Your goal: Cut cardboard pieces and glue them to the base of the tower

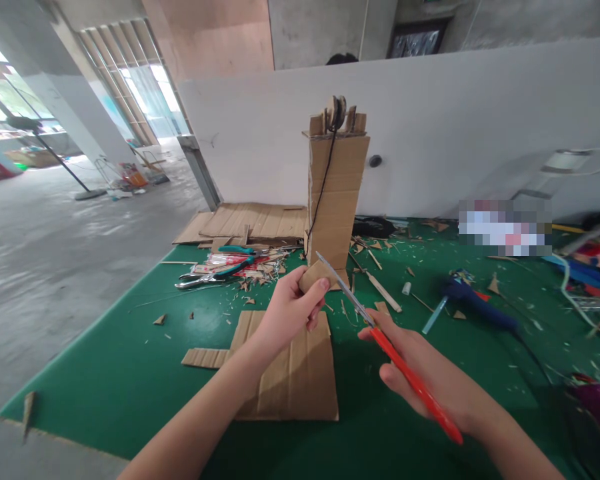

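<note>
Pinched between the thumb and fingers of my left hand (293,303) is a small piece of cardboard (316,275). My right hand (420,367) grips a pair of scissors (410,377) with red handles. Their metal blades point up and left, and the tips lie beside the cardboard piece; I cannot tell whether they touch it. Under my left hand a larger cardboard sheet (295,387) lies flat, with a narrow cardboard strip (205,358) at its left. Behind both hands stands a tall cardboard tower (336,193) with a round wheel and a black cord at its top.
Pliers (215,273) with teal handles lie among sticks and scraps at the left. A blue glue gun (475,303) rests on the green table (125,373) at the right. Flat cardboard (260,221) is stacked against the white partition (255,140).
</note>
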A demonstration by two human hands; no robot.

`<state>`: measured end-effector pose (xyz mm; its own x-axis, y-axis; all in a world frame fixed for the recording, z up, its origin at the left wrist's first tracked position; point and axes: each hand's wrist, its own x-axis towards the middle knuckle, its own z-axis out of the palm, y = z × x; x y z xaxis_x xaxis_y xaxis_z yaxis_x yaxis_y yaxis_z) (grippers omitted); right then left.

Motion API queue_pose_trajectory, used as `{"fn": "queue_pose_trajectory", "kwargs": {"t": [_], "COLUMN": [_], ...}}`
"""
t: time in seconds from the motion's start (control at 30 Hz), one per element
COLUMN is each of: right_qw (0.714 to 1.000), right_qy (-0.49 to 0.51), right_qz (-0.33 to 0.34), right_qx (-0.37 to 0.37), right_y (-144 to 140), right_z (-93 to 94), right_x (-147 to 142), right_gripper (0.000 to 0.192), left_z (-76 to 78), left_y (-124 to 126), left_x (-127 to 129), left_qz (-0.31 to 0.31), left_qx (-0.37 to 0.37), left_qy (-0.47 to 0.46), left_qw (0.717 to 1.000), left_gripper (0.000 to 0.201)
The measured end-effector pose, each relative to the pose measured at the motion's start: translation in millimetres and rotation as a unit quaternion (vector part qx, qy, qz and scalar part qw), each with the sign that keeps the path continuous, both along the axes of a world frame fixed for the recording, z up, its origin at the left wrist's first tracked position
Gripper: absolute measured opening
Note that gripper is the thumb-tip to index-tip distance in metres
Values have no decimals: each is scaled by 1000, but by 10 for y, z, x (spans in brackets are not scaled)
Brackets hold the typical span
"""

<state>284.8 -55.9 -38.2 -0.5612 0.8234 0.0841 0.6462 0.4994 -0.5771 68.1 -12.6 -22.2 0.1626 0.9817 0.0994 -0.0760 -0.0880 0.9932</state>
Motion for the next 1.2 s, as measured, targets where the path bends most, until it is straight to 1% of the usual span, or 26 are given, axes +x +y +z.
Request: {"fn": "queue_pose_trajectory", "kwargs": {"t": [0.27, 0.47, 0.63, 0.77, 0.9, 1.0, 1.1, 1.2], "right_qw": [1000, 1000, 1000, 999, 993, 987, 987, 992], "right_qy": [9, 27, 3, -14, -42, -54, -51, -23], "right_qz": [-3, -10, -17, -32, -62, -70, -74, -82], "right_qx": [4, -3, -12, 19, 92, 138, 134, 96], "right_y": [-5, 13, 37, 35, 20, 21, 39, 63], "right_z": [-12, -36, -65, -80, -91, -108, -142, -168], "right_x": [-4, -24, -45, -73, -101, -103, -89, -71], "right_gripper": [65, 53, 43, 35, 32, 31, 34, 36], "left_z": [7, 19, 22, 15, 9, 8, 6, 1], "left_y": [-9, -17, -22, -24, -27, -23, -8, 7], "left_x": [15, 20, 11, 3, 6, -4, -32, -53], "left_qz": [-5, -2, -6, -6, -5, -4, 6, 23], "left_qx": [-6, -15, -9, -6, -7, -9, -13, -19], "left_qy": [-4, -4, 4, 7, 18, 21, 23, 33], "left_qw": [1000, 1000, 1000, 1000, 1000, 1000, 1000, 999], "left_gripper": [28, 28, 28, 27, 28, 29, 30, 30]}}
